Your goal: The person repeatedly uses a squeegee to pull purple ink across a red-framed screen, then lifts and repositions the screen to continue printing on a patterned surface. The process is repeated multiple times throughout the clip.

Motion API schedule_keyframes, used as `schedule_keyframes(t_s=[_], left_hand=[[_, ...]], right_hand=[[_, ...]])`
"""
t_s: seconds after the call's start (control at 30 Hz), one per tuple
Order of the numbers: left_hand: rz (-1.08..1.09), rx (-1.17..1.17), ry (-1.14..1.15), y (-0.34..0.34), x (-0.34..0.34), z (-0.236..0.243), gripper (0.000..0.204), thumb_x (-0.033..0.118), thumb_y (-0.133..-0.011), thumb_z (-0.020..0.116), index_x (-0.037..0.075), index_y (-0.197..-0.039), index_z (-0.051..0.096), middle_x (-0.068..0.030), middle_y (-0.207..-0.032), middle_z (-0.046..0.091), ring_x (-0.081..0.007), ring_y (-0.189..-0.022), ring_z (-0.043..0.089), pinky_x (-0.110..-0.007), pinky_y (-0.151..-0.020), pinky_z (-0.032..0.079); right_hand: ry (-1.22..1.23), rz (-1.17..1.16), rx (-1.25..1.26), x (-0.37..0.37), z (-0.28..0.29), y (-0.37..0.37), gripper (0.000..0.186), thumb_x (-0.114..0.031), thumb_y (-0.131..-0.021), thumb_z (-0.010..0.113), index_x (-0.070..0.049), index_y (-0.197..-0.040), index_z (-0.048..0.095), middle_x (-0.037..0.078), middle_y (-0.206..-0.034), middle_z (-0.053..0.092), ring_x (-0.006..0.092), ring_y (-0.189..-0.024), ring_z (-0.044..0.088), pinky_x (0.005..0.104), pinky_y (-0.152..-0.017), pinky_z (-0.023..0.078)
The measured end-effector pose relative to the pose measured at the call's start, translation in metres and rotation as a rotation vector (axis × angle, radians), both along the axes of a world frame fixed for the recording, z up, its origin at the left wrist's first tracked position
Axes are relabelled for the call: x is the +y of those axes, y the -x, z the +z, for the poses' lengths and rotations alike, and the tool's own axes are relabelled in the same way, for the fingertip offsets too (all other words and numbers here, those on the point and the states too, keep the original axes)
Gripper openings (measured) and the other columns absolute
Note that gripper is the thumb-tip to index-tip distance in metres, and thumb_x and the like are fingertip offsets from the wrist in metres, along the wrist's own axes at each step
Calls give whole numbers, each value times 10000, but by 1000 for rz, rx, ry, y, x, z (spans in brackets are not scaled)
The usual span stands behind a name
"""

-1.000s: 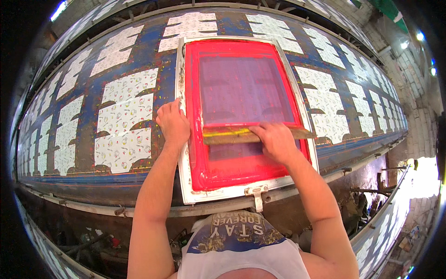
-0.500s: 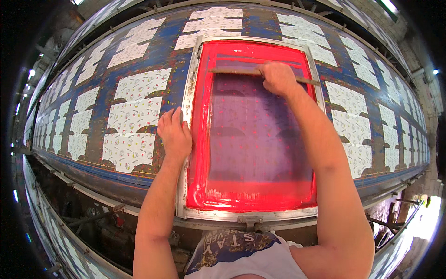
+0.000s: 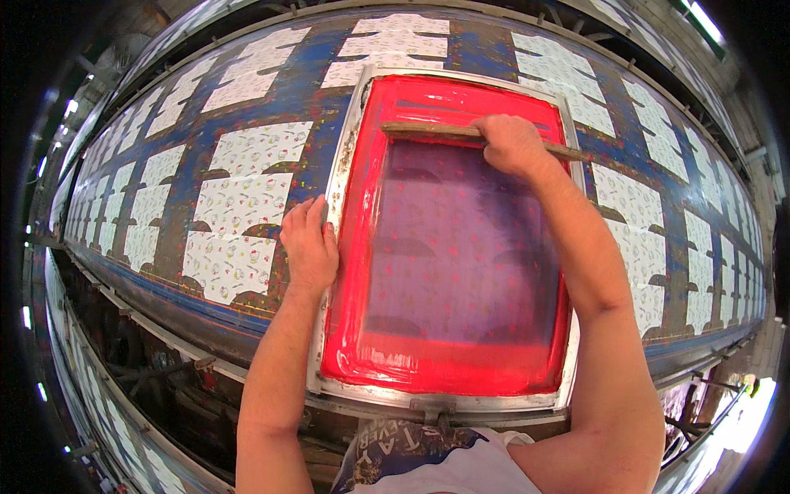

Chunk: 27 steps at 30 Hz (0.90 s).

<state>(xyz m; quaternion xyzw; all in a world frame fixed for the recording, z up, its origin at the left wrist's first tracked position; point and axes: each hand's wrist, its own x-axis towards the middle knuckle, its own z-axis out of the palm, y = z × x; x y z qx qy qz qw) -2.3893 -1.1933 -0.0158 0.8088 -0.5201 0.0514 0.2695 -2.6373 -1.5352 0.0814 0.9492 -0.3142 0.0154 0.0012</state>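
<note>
A screen-printing frame point(image 3: 336, 185) with silvery metal edges lies before me, its border coated in glossy red ink point(image 3: 428, 366). Through the purplish mesh point(image 3: 461, 247) in its middle, dark curved shapes and small red marks show. My right hand point(image 3: 514, 146) is closed round a long wooden squeegee point(image 3: 428, 129), which lies crosswise near the frame's far end, with red ink beyond it. The squeegee's right end reaches over the frame's right edge. My left hand point(image 3: 309, 247) rests against the frame's left edge, fingers stretched forward and slightly bent, holding nothing I can see.
White fabric pieces point(image 3: 247, 193) with a small print lie in rows along the long blue, ink-stained table point(image 3: 325, 136). A metal bracket point(image 3: 432, 409) sits at the frame's near edge, by the table's rail. More tables run behind and near me.
The squeegee, blurred before, now shows sharply and stays near the far end. The purplish strip beyond it is mostly red now. My view has shifted slightly; my left hand keeps its place.
</note>
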Motion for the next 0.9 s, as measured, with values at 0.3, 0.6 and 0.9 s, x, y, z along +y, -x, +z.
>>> schedule_keyframes(t_s=[0.3, 0.6, 0.9], left_hand=[[-17, -8, -20, 1, -3, 3, 574, 71, -994, 670, 58, -1560, 576, -207, -1524, 583, -431, -1445, 491, -593, -1218, 361], [-25, -7, -30, 1, -4, 6, 577, 56, -978, 664, 63, -1549, 582, -194, -1526, 580, -429, -1438, 495, -576, -1216, 368], [-37, 7, -27, 0, -5, 8, 579, 47, -977, 653, 55, -1553, 589, -202, -1512, 601, -430, -1418, 516, -568, -1213, 373]], right_hand=[[254, -36, -141, -80, -20, -46, 433, -93, -929, 689, -226, -1324, 802, 146, -1200, 785, 375, -1107, 778, 517, -936, 639], [207, -57, -151, -115, -41, -66, 355, -112, -943, 679, -207, -1265, 793, 141, -1183, 788, 382, -1115, 776, 534, -938, 638], [34, -9, -41, -137, -14, -72, 347, -137, -887, 638, -91, -1183, 813, 232, -1194, 803, 443, -1152, 765, 550, -1016, 609]])
